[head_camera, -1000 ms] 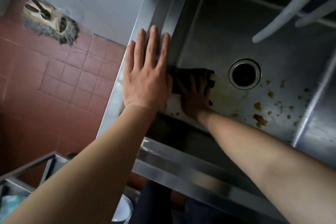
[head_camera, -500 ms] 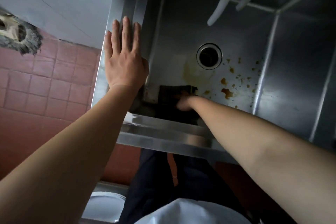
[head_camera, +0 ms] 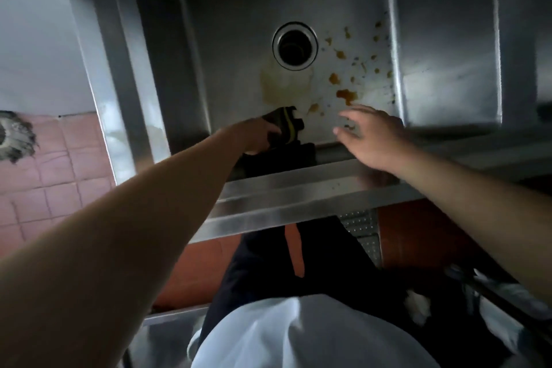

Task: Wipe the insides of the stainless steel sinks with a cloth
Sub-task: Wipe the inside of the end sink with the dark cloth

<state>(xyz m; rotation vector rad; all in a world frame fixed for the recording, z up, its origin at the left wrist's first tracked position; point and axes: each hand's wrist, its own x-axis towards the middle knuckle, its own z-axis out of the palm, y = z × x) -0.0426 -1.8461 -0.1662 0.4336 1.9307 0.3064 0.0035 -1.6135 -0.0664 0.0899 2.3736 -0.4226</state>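
Nearest me, front rim of the sink (head_camera: 298,188) at 6 o'clock. My left hand (head_camera: 257,136) grips the dark cloth (head_camera: 283,128) at the near wall, fingers curled round it. Right hand (head_camera: 373,137) sits just to 3 o'clock of it, fingers loosely spread, holding nothing. Brown stains (head_camera: 346,95) lie at 1 o'clock from the cloth, w/ the drain (head_camera: 294,45) at 12, farther back. I'd judge the next sweep goes fwd and right.

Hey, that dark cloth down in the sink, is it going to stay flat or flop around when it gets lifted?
Probably floppy: the cloth bunches and folds where the left hand grips it, with a part sagging against the sink's near wall. Likely light, since one hand's grip holds it. It may be damp, given the brown stains nearby, but that cannot be confirmed.
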